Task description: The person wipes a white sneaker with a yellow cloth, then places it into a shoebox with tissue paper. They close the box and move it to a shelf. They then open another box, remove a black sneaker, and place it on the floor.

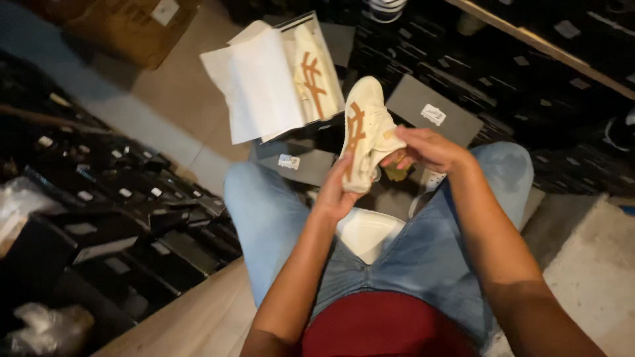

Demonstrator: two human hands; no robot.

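Observation:
A cream sneaker with orange-brown stripes (362, 125) is held up over my lap, toe pointing away. My left hand (336, 192) grips its heel end from below. My right hand (430, 149) pinches the shoe's side near the opening. Beyond it an open shoe box (311, 26) holds the matching sneaker (312, 76), with white tissue paper (254, 82) folded out over the box's left side. A white sheet (367, 231) lies between my knees.
Black shoe boxes (132, 198) are stacked on the left and fill shelves (529, 73) at the right and back. A dark box lid with a white label (433, 109) sits behind the shoe. A brown carton (126, 23) stands at top left. Crumpled plastic (40, 327) lies bottom left.

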